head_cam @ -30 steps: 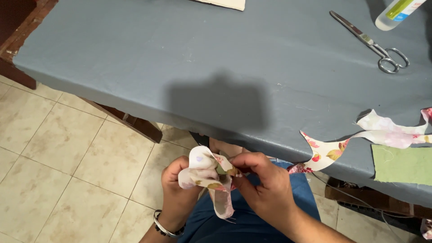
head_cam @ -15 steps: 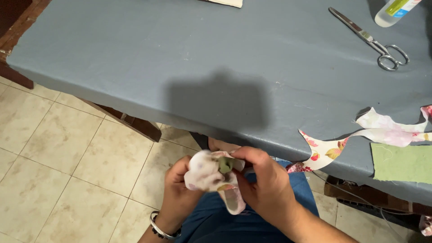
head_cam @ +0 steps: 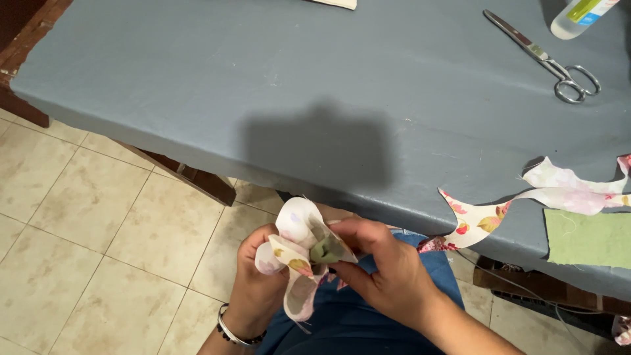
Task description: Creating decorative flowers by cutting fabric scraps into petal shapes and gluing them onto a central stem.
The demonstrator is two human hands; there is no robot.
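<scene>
Below the counter edge, the left hand is cupping the fabric flower in a closed grip, steadying it while the right hand is pinching its green centre.

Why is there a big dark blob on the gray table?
In the head view, that blob is a shadow on the table, so light comes from above or behind the person. The scissors look sharp; the fabric flower held by the left hand and right hand is well lit too.
</scene>
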